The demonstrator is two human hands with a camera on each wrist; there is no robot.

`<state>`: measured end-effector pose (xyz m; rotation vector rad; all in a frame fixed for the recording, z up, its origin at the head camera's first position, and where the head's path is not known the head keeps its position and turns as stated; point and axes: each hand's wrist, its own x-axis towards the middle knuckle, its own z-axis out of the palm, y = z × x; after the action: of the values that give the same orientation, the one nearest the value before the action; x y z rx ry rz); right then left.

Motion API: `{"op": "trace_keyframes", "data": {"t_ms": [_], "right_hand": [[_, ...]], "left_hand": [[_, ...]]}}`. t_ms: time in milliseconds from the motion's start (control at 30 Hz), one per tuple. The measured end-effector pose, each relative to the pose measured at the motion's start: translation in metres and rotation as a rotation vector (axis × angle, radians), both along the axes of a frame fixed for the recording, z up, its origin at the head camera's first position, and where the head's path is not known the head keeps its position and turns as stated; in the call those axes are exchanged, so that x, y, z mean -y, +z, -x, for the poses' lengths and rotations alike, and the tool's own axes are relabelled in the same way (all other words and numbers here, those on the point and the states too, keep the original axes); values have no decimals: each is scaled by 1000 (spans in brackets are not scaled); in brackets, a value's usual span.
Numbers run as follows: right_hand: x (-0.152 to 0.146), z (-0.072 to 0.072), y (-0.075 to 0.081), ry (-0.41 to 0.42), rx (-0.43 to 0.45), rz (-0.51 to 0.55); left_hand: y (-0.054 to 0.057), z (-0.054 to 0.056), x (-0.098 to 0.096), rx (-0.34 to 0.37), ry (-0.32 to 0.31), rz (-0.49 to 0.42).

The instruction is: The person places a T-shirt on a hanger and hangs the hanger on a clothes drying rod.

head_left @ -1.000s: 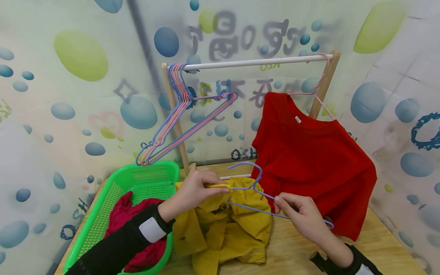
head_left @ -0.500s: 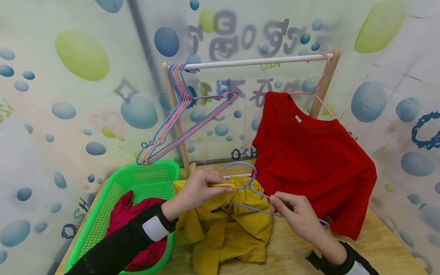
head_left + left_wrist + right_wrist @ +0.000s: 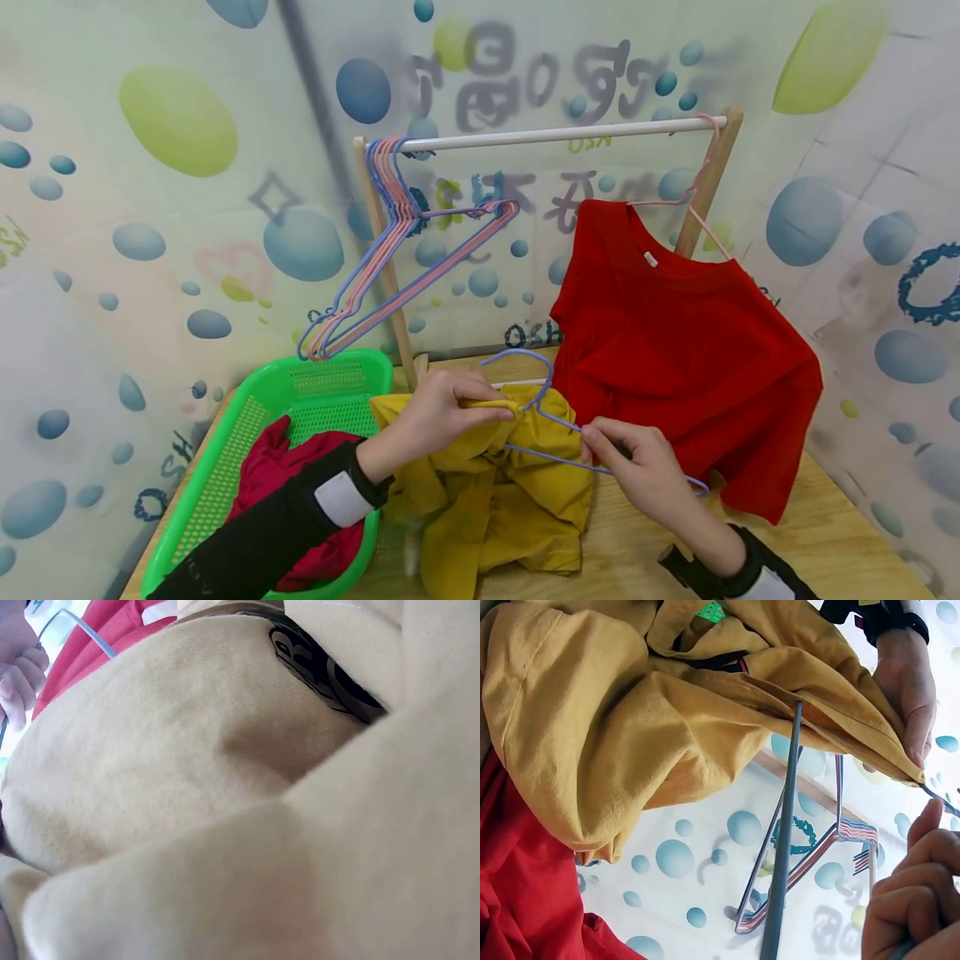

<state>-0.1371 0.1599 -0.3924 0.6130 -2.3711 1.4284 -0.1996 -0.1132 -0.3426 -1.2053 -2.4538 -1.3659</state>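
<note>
In the head view, my left hand (image 3: 442, 412) pinches the neckline edge of a yellow shirt (image 3: 502, 517) whose lower part lies bunched on the table. My right hand (image 3: 641, 462) grips one arm of a blue wire hanger (image 3: 517, 352), hook upward. The hanger's left end is hidden inside the shirt, its neck right at the pinched edge. From the right wrist, the hanger's lower bar (image 3: 784, 832) runs into the opening of the yellow cloth (image 3: 697, 727). Yellow fabric (image 3: 135, 750) with a dark lettered print (image 3: 322, 675) fills most of the left wrist view.
Behind stands a rack with a white rail (image 3: 555, 136). Several blue and pink hangers (image 3: 397, 208) hang at its left end. A red top (image 3: 675, 333) hangs at its right. A green basket (image 3: 360, 358) at left holds dark red cloth (image 3: 315, 475).
My right hand has moved slightly left with the hanger, and its neck now sits closer to the pinched neckline. My left hand has shifted a little right, still pinching the yellow shirt.
</note>
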Motion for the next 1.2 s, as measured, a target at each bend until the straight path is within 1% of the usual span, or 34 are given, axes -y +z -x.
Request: {"op": "trace_keyframes", "data": {"t_ms": [133, 200, 233, 267, 333, 433, 500, 567, 600, 633, 667, 700, 767, 833, 867, 900, 967, 1067, 1133, 1200], "right_hand": [[2, 1, -1, -35, -46, -12], [2, 2, -2, -62, -97, -15], [3, 2, -3, -80, -142, -23], [3, 3, -5, -102, -198, -26], [5, 6, -8, -154, -346, -15], [8, 12, -12, -240, -638, 61], [12, 15, -15, -276, -817, 123], [16, 18, -19, -273, -932, 147], [18, 19, -23, -257, -953, 138], [20, 19, -27, -235, -942, 111], [22, 18, -32, -210, -896, 69], [24, 18, -38, -180, -823, 15], [31, 17, -49, -143, -647, -106], [40, 15, -61, -144, -474, -244], [44, 15, -67, -150, -411, -303], [49, 15, -72, -162, -371, -359], [58, 16, -81, -204, -349, -454], [67, 18, -92, -290, -381, -551], [70, 21, -97, -337, -412, -587], [70, 24, -100, -368, -428, -590]], "left_hand": [[1, 0, -1, 4, -12, -16], [1, 1, 0, -3, -4, -25], [2, 1, 0, -4, 1, -33], [3, 2, 0, -6, 7, -40], [5, 3, 2, -15, 29, -54], [11, 6, 6, -30, 81, -66], [15, 9, 9, -36, 123, -79], [21, 10, 13, -35, 154, -101], [24, 11, 14, -38, 168, -114], [27, 11, 16, -38, 179, -126], [29, 12, 17, -37, 188, -139], [31, 12, 17, -40, 198, -147], [33, 12, 18, -55, 221, -157], [34, 12, 19, -63, 237, -171], [34, 11, 19, -65, 244, -178], [34, 10, 19, -64, 250, -186], [34, 8, 19, -59, 256, -203], [33, 5, 19, -47, 252, -229], [32, 4, 19, -42, 248, -243], [32, 2, 19, -39, 242, -251]]}}
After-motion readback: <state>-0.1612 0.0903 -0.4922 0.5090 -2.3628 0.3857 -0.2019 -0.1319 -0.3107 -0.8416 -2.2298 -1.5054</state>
